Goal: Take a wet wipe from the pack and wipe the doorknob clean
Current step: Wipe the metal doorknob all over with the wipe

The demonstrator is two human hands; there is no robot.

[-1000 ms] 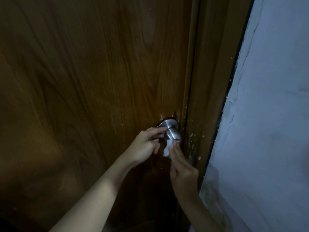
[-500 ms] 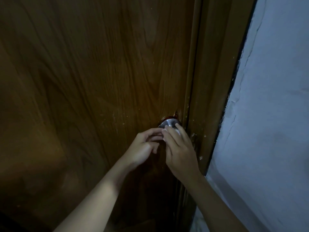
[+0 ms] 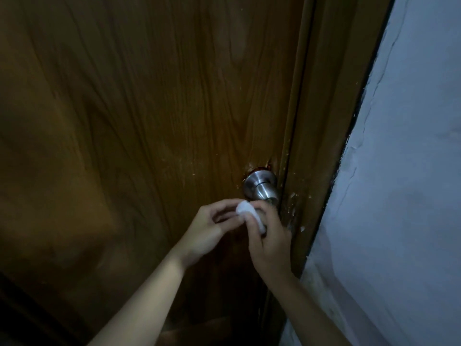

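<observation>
A silver metal doorknob (image 3: pixel 261 187) sticks out of a brown wooden door (image 3: pixel 149 121) near its right edge. A small folded white wet wipe (image 3: pixel 247 211) sits just below the knob's front end. My right hand (image 3: pixel 268 236) is closed around the wipe, its fingers at the knob's lower side. My left hand (image 3: pixel 212 228) is just to the left, its fingertips curled toward the wipe and touching its upper edge. The wipe pack is not in view.
The wooden door frame (image 3: pixel 321 136) runs down right of the knob, with chipped paint specks near it. A pale painted wall (image 3: pixel 404 196) with cracks fills the right side. The light is dim.
My right hand slid from covering the knob to below it, so the knob and wipe show again. My left hand lowered slightly and its fingertips now meet the wipe.
</observation>
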